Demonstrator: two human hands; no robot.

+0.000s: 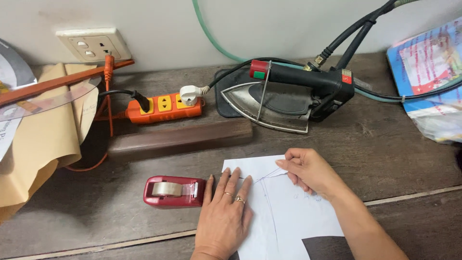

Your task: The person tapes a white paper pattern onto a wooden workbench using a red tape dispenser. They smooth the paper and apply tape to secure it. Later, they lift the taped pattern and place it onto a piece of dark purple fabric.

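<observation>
Head view: left hand [224, 216] hides white paper's [293, 216] left edge.

A sheet of paper [284, 212] lies at the near edge of the wooden tabletop [394, 154], the left hand [224, 216] flat on its left part and the right hand [310, 171] on its far edge. Just left of the left hand sits a tape dispenser [173, 191]. Behind it lies a wooden block [180, 138], then a power strip [166, 107] — below the wall socket [94, 44]. A steam iron [288, 94] rests toward the far edge, right of the strip. Folded brown paper [41, 135] hangs over the left edge — printed bags [430, 77] lie at the right edge.
</observation>
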